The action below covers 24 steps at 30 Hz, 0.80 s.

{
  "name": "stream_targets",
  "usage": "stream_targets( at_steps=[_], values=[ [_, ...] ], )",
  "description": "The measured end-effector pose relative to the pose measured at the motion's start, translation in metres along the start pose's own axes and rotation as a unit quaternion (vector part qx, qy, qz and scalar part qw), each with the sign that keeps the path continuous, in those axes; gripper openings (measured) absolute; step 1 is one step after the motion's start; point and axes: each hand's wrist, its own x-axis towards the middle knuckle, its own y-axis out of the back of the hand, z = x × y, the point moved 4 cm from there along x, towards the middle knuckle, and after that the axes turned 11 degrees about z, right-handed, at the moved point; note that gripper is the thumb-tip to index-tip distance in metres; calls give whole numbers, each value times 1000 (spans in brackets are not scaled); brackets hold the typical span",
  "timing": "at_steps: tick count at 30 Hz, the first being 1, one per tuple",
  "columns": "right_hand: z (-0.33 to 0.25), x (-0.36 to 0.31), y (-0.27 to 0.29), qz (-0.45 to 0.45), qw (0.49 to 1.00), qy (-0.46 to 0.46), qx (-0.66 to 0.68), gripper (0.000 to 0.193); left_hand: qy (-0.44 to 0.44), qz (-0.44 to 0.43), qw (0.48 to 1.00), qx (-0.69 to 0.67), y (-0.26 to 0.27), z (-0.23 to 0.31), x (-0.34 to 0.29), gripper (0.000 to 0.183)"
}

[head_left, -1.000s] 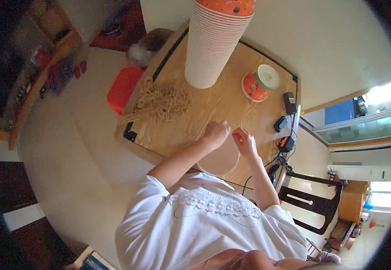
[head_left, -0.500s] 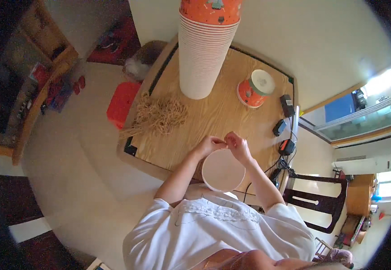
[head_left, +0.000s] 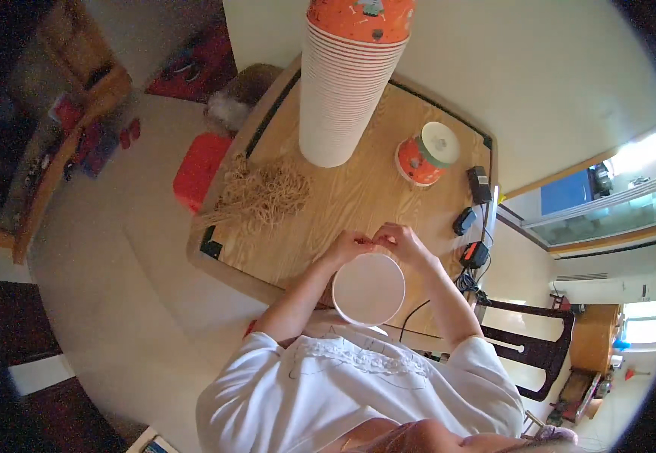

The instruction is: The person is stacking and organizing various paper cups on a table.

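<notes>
I see my left hand (head_left: 349, 245) and right hand (head_left: 402, 243) pinched together over the white cup (head_left: 368, 288), fingers closed, perhaps gripping something too small to tell.

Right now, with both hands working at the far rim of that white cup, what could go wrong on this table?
The tall cup stack stands high and narrow, so a bumped table might topple it. The white cup sits at the near edge and could slip off. The loose string pile reaches the left edge, where strands could slide off.
</notes>
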Motion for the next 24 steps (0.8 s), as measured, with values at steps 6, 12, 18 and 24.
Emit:
stream_targets(
  at_steps=[6,12,18,24],
  values=[
    [-1,-6,-4,17,1000,-24,1,9,-9,33,998,-45,0,-15,-1,19],
    [6,-20,-29,61,992,-102,-45,20,-42,96,994,-32,-1,-23,-16,13],
    [2,-24,-36,117,985,-123,-40,20,-67,137,988,-18,2,-24,-23,14],
    [-5,-34,-33,193,969,-151,41,16,-116,59,988,-88,20,-15,-26,17]
  ],
)
